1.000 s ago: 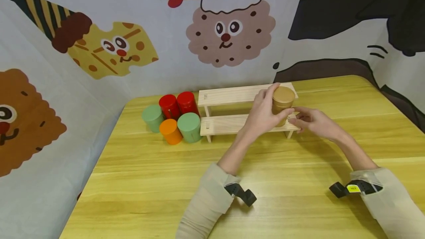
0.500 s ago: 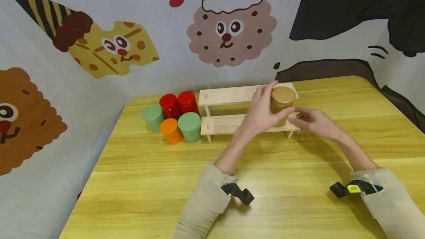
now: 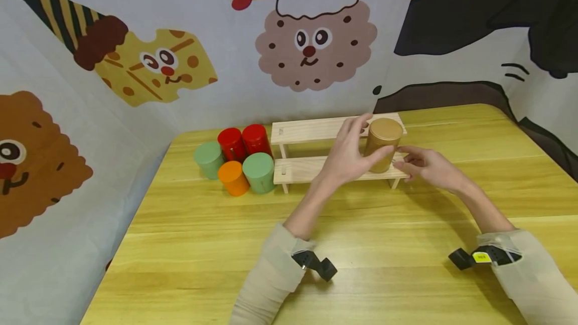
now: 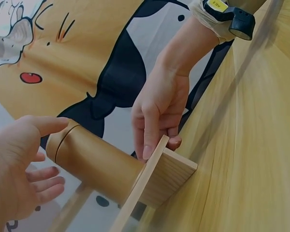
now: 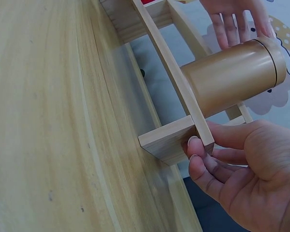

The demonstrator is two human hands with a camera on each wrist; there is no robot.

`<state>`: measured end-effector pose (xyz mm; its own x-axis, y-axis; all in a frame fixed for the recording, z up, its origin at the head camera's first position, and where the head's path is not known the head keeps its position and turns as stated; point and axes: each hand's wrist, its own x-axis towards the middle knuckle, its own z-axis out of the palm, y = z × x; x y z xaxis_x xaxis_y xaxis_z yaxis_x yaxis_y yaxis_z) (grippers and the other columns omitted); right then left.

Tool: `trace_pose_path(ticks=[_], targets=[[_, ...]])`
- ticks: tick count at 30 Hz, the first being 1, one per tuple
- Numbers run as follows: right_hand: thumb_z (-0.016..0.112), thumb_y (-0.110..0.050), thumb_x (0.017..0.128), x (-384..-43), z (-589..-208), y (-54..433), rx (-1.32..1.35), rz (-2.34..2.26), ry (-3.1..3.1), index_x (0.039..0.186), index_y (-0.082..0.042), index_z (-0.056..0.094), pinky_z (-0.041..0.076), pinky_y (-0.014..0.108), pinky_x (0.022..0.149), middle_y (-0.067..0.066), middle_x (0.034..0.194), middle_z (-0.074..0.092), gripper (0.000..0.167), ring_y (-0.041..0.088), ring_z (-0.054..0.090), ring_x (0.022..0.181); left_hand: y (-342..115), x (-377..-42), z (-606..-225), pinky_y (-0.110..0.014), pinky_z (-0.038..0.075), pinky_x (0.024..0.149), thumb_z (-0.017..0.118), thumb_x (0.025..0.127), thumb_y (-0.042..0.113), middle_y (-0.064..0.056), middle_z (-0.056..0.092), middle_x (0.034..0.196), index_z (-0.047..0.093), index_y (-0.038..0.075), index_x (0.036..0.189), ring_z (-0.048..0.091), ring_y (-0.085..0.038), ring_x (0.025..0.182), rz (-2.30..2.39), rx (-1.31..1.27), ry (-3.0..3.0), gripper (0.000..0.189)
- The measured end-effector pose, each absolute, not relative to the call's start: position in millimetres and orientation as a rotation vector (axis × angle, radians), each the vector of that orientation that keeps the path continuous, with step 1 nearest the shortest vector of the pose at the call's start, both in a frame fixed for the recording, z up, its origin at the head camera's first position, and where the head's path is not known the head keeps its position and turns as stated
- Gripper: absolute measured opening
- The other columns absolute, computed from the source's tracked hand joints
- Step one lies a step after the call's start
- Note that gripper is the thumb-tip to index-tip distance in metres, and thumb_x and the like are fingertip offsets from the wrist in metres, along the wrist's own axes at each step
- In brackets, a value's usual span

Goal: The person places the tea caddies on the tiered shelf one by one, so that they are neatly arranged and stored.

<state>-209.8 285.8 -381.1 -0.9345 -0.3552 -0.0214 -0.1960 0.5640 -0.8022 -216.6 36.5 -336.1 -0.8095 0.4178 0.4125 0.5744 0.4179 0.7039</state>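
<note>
A gold lidded canister (image 3: 384, 147) stands upright at the right end of the lower board of a two-tier wooden shelf (image 3: 299, 168). My left hand (image 3: 344, 158) is beside the canister's left side, fingers spread and loose, with a gap showing between palm and canister in the left wrist view. The thumb overlaps the canister's front in the head view. My right hand (image 3: 431, 167) pinches the right end of the lower board, thumb on top and fingers curled under it, as the right wrist view shows around the board's end (image 5: 203, 130).
Left of the shelf, several canisters sit grouped on the wooden table (image 3: 203, 245): two red (image 3: 231, 144), two green (image 3: 258, 172) and one orange (image 3: 233, 178). A printed cloth (image 3: 217, 104) hangs right behind the table.
My left hand has loosened from the gold canister and drawn away leftward. The canister stays on the lower board, and my right hand keeps its place at the board's end.
</note>
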Motion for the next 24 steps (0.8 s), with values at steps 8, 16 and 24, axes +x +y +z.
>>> trace_pose_path(ticks=[8,16,24], targets=[[0.06,-0.025,0.104,-209.8,-380.2,285.8,-0.44,-1.295,2.607,0.15,0.012,0.032,0.059,0.037,0.072,0.025,0.115,0.062,0.065,0.025,0.07,0.083,22.7,-214.4,-338.4,-0.026,0.043,0.102,0.075,0.091,0.04,-0.008,0.044,0.143,0.038,0.014,0.154,0.047,-0.016,0.127,-1.467,-0.878,-2.477,0.077],[0.06,-0.024,0.103,-209.1,-380.4,285.2,-0.445,-1.298,2.609,0.149,0.012,0.034,0.06,0.036,0.072,0.026,0.115,0.061,0.064,0.025,0.07,0.084,5.0,-212.2,-343.3,-0.032,0.044,0.104,0.077,0.091,0.034,-0.007,0.048,0.138,0.042,0.011,0.151,0.049,-0.018,0.124,-1.481,-0.831,-2.458,0.073],[0.06,-0.024,0.103,-208.1,-380.3,284.8,-0.452,-1.296,2.614,0.149,0.012,0.034,0.059,0.037,0.072,0.025,0.114,0.062,0.064,0.024,0.07,0.083,-8.1,-210.5,-344.1,-0.031,0.043,0.106,0.078,0.09,0.029,-0.009,0.049,0.136,0.044,0.007,0.148,0.05,-0.022,0.123,-1.468,-0.836,-2.422,0.071]])
